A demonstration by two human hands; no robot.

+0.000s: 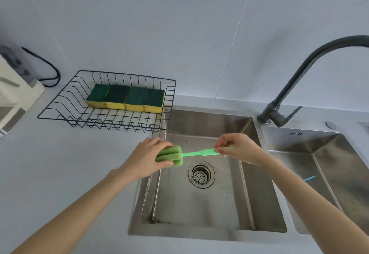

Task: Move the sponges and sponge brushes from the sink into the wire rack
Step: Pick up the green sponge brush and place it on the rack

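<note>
Head view, both forearms bare, reaching forward over the front edge of the sink [199, 227]. Green sponge brush [185, 154] held level in the air above the left basin, above and behind the drain strainer [201, 174], spanning between the two hands. Left hand [148, 158]: forearm comes in diagonally from lower left, wrist roughly straight, fingers curled over the top of the ribbed foam head and thumb under it, so the hand is closed round the foam. Right hand [238, 147]: forearm enters from lower right, wrist bent inward, thumb and fingertips pinched on the far end of the pale green handle; remaining fingers folded loosely. Handle runs slightly upward toward the right. Wire rack [60, 111] sits on the counter behind and left of the basin, its right edge overhanging the basin rim; four yellow-and-green sponges [125, 97] lie in it side by side in a row, scouring face up. In the right basin a blue handle [309, 178] shows past the right forearm; the rest of it is hidden. Dark faucet [299, 77] stands behind the divider between basins.
</note>
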